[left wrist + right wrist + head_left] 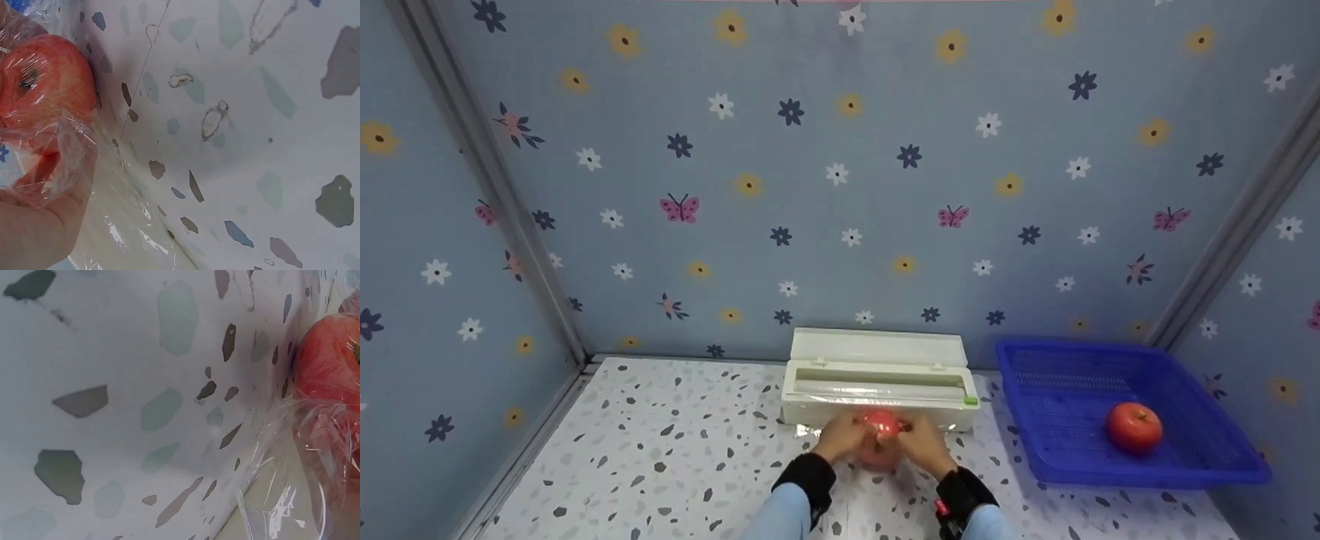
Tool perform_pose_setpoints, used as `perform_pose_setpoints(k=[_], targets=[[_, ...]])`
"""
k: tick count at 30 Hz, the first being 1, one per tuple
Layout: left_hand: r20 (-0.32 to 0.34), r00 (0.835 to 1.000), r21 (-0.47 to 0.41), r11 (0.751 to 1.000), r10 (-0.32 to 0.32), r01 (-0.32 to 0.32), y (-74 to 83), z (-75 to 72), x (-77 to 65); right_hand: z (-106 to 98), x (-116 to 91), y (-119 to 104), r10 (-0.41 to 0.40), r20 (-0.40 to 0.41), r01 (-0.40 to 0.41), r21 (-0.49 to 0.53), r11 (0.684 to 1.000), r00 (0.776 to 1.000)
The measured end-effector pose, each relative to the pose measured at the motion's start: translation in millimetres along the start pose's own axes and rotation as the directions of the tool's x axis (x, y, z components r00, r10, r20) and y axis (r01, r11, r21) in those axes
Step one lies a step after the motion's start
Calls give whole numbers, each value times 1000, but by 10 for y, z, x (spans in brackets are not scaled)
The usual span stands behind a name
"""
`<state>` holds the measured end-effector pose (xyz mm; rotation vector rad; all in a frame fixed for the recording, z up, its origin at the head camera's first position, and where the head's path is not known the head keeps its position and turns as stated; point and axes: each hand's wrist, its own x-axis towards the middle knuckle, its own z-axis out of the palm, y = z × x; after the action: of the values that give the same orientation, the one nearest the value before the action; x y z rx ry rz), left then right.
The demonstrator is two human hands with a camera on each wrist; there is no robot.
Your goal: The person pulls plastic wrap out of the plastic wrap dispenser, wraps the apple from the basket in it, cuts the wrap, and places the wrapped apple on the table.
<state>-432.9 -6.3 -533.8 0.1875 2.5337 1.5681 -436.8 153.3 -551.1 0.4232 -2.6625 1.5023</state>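
Observation:
A red apple (881, 421) wrapped in clear cling film (64, 138) is between my two hands, just in front of the white cling film dispenser (877, 415). My left hand (842, 437) grips the gathered film at the apple's left side. On the other side my right hand (924, 444) holds film, its fingers curled in close to the fruit. The left wrist view shows film stretched over the apple's stem end and bunched around the thumb. Loose film hangs beside the apple (329, 360) in the right wrist view, where most of the right hand is cut off.
The dispenser's lid (877, 347) stands raised, with a film roll (877, 390) inside. To the right sits a blue plastic basket (1147, 478) with a second red apple (1133, 427) in it. Flower-patterned walls (840, 225) enclose the speckled tabletop (660, 450) at the back and sides.

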Motion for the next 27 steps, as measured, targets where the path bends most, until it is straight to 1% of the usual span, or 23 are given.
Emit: perform_pose_setpoints(k=[3,6,8,10,12,15,17,18,19,22,25,27], targets=[[9,1000,-49,999,-19,20,33,0,-6,-8,10,-10,12,-1,-12,-4,1000,1000],[6,1000,-50,998,-22,23,61,-1,-10,-16,21,-17,25,3,-25,8,1000,1000],[-2,1000,-34,999,-19,19,70,-2,-9,-25,28,-16,30,1,-30,1,1000,1000],[0,1000,-35,999,-18,17,65,-1,-2,-37,34,-16,50,7,-50,0,999,999],[12,1000,-65,998,5,-4,48,-3,17,-53,42,-13,76,13,-76,-1,997,997],[51,997,-148,988,52,-44,15,-12,34,-78,55,-4,92,31,-92,2,996,995],[67,993,-184,979,97,-84,-16,-24,39,-86,59,4,75,50,-75,-4,997,996],[76,992,-205,975,103,-86,-27,-29,31,-88,55,6,65,64,-65,-6,998,996],[79,992,-214,974,96,-77,-35,-34,19,-88,53,8,52,75,-51,-16,999,996],[57,995,-178,982,77,-66,-48,-35,-21,-85,35,8,26,113,-21,-41,999,993],[32,998,-123,991,52,-48,-8,-26,-55,-90,25,-9,20,134,-11,-68,998,991],[18,997,-85,994,70,-68,15,-26,-45,-100,26,-31,16,137,-5,-87,996,990]])
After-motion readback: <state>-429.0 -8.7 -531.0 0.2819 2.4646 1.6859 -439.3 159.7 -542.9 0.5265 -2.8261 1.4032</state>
